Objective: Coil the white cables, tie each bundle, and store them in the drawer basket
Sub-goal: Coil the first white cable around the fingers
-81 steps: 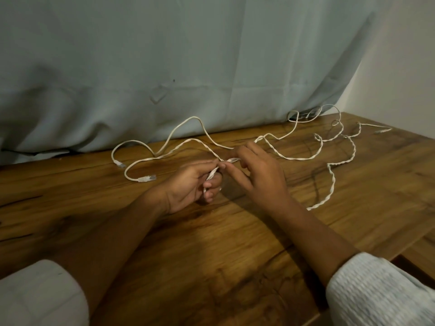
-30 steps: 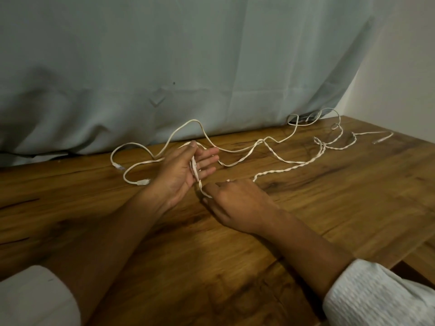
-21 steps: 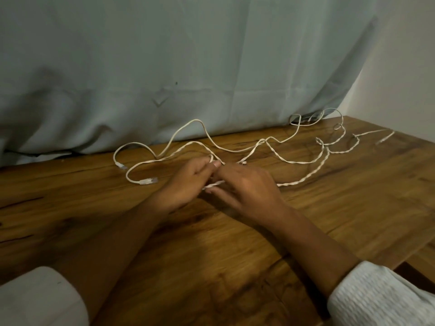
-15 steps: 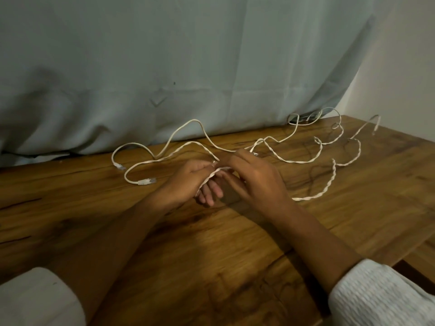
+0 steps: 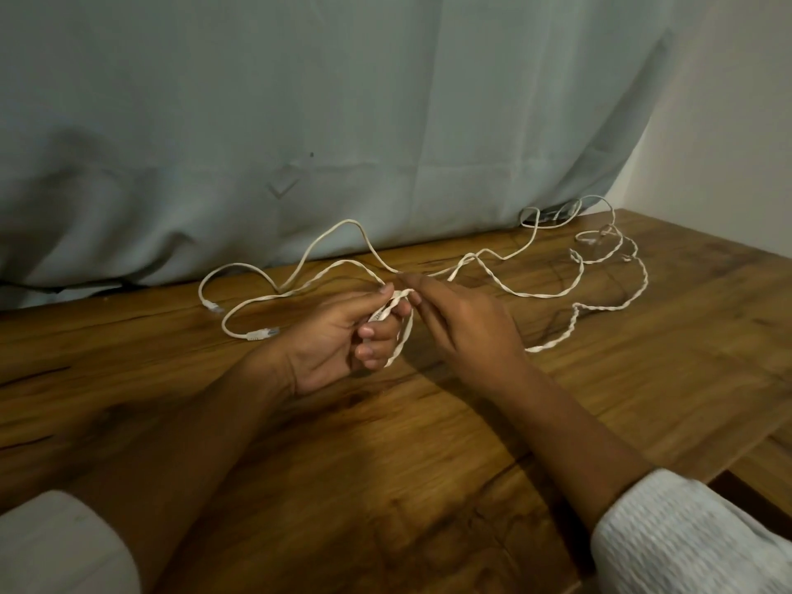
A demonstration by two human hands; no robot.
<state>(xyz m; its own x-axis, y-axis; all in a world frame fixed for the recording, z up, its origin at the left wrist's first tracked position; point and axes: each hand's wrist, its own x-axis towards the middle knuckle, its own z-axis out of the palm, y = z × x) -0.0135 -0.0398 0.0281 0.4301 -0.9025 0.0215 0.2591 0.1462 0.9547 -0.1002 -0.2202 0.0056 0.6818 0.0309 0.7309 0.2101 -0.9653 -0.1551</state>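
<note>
Two bare hands are held close together over the wooden table (image 5: 428, 465). The left hand (image 5: 338, 336) is curled shut around a small loop of the white cable (image 5: 535, 294), and the loop is seen hanging down past its fingers (image 5: 373, 332). The right hand (image 5: 467, 332) is placed just beside the left hand, and the same cable is pinched at its fingertips, right where the loop begins.

From the hands, the twisted cable is laid out over the table toward the far right corner, where it is bent into many curls. A second, smooth white cable (image 5: 334, 229) is spread behind the hands, near the grey curtain (image 5: 300, 122). One of its plugs (image 5: 263, 333) is lying on the table just left of the left hand, and another plug (image 5: 212, 305) is seen a little farther left.

White sleeves (image 5: 685, 538) are seen at the near edge of the table. No basket or drawer can be seen, so the cables are all still on the table.
</note>
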